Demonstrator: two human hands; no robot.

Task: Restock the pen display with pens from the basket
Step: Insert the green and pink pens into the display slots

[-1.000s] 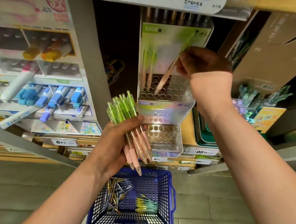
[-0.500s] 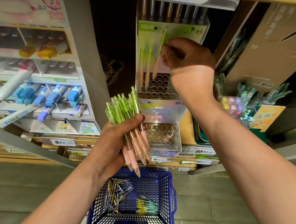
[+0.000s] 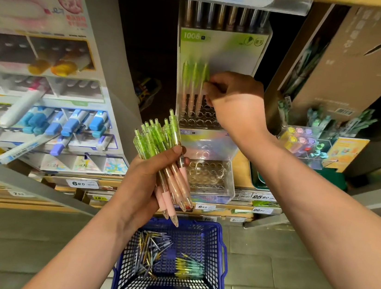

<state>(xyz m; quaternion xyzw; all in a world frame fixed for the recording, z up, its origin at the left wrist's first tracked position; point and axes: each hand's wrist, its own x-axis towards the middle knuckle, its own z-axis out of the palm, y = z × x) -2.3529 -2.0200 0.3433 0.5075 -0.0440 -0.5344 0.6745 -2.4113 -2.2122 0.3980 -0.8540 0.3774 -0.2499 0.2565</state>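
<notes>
Three pens point(image 3: 193, 84) upright in rack point(image 3: 202, 121); right hand point(image 3: 236, 102) pinches third pen point(image 3: 203, 73), tip at hole; left hand point(image 3: 145, 187) clamped round bundle point(image 3: 159, 137) above basket point(image 3: 220, 264). Risk: bundle fans, one slips, misses basket, hits floor point(image 3: 288, 278); crooked push knocks neighbours. Grey tile floor; marker displays point(image 3: 49, 123) left, cardboard stand point(image 3: 354, 69) right.

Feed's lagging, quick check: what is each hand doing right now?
Left hand: grips a bundle of green-and-pink pens.
Right hand: pinches one pen standing in the display rack.
</notes>
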